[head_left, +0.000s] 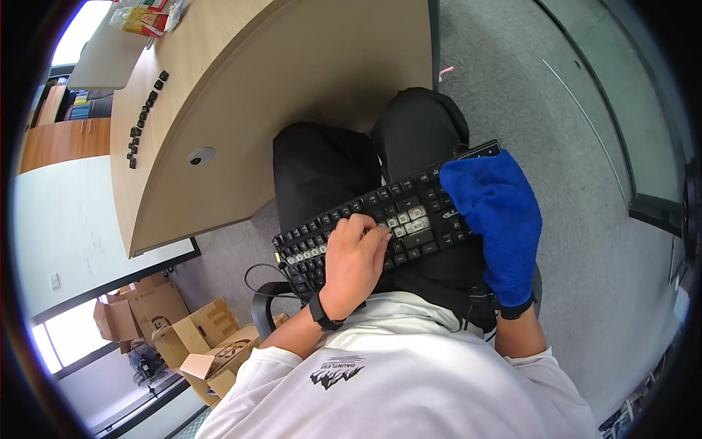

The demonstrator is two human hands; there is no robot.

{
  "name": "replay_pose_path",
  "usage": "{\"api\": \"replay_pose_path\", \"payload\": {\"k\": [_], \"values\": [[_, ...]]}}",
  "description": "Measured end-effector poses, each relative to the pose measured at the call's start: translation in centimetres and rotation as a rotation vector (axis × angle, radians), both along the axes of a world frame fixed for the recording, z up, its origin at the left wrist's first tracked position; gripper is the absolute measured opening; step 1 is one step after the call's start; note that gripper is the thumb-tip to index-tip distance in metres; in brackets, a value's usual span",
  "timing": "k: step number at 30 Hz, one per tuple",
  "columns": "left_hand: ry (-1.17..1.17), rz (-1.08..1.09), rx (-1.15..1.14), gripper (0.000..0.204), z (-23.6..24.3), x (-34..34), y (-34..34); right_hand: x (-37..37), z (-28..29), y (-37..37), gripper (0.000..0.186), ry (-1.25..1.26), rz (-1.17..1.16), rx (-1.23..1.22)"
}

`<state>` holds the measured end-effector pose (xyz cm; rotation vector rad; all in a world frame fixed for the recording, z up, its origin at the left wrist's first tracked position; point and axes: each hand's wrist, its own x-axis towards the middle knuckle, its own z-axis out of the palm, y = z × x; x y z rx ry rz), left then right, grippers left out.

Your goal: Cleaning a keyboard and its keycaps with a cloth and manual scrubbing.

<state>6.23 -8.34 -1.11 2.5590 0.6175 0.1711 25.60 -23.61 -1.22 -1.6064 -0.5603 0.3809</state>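
A black keyboard (pixel 420 240) lies tilted across my lap, its right end raised farther from me. Some of its keycaps are off, baring pale switches in a row at the left and in a patch right of the middle. My left hand (pixel 352 252) is over the middle of the keyboard. Its thumb and fingers are pinched together beside the bare switches; what is between them is hidden. A blue cloth (pixel 504 219) covers my right hand and lies over the keyboard's right end. The fingers under it do not show.
Several loose black keycaps (pixel 143 113) stand in a line on the wooden desk (pixel 183 55) at the left. Snack packages (pixel 146 20) lie at its far end. Open cardboard boxes (pixel 212 336) are on the floor at lower left. A black cable (pixel 252 272) loops beside the chair's armrest (pixel 265 311).
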Motion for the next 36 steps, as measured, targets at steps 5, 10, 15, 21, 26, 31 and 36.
{"api": "replay_pose_path", "payload": {"k": [5, 10, 15, 21, 26, 31, 36], "values": [[0.112, 0.1, 0.203, 0.05, 1.5, 0.8, 0.1, -0.2, -0.5, -0.1, 0.013, 0.051, -0.01, 0.041], [0.29, 0.124, 0.118, 0.073, 1.2, 1.2, 1.0, -0.6, -0.5, 0.0, 0.014, 0.098, -0.008, 0.077], [0.346, 0.112, 0.058, 0.077, 0.4, 1.1, 1.9, -0.3, 0.1, 0.5, 0.022, 0.131, -0.021, 0.048], [0.128, -0.021, -0.223, 0.064, 4.6, 2.3, 5.3, 0.0, 1.2, 0.4, 0.02, 0.096, 0.014, 0.069], [-0.269, 0.038, -0.367, 0.032, 13.4, 9.9, 12.5, -0.1, 1.1, 0.4, 0.024, -0.035, -0.021, 0.029], [-0.452, 0.191, -0.113, 0.036, 16.6, 20.1, 23.9, 0.5, 1.3, 1.0, 0.025, -0.032, 0.002, 0.146], [-0.388, 0.281, 0.137, 0.042, 15.1, 27.3, 32.0, 0.5, 0.3, 1.0, 0.014, -0.129, -0.064, 0.007]]}}
